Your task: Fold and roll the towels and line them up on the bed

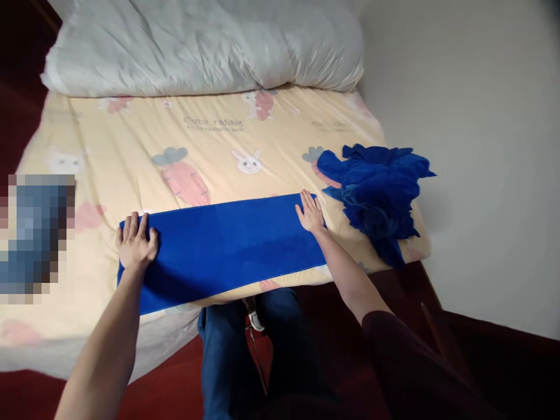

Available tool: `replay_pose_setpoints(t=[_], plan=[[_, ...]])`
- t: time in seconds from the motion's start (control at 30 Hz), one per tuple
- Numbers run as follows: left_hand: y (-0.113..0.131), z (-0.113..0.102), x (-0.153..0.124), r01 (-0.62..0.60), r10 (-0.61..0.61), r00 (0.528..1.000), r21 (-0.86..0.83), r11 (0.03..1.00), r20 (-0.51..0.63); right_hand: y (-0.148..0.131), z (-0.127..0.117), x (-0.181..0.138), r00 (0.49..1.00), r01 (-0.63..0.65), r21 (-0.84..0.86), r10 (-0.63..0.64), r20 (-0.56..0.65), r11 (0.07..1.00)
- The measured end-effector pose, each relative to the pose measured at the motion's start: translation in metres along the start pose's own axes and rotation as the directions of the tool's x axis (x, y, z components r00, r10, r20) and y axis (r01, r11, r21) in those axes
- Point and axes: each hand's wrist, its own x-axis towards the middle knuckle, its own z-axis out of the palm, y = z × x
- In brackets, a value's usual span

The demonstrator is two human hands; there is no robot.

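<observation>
A long blue towel (227,245) lies flat, folded lengthwise, across the near edge of the bed (131,146). My left hand (135,240) rests on its left end, fingers stretched out and slightly spread. My right hand (310,212) lies flat on the towel's right end, fingers straight. Both palms press down on the cloth; neither grips it.
A crumpled pile of blue towels (376,192) sits at the bed's right corner, just beyond my right hand. A white duvet (205,46) is bunched along the far side. The sheet is yellow with rabbits and carrots. A white wall (481,146) stands right; red floor (175,373) below.
</observation>
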Motion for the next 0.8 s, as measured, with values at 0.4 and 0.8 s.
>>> replay_pose_setpoints(t=[0.4,0.8], plan=[[-0.001,0.001,-0.002,0.02,-0.019,1.0,0.034,0.999,-0.01,0.028,0.0,0.036,0.979,-0.136,-0.018,0.131,-0.155,0.991],[0.001,0.0,-0.002,0.027,-0.028,0.999,-0.031,0.999,-0.03,0.045,0.022,0.032,0.942,0.077,0.188,-0.01,-0.335,0.979]])
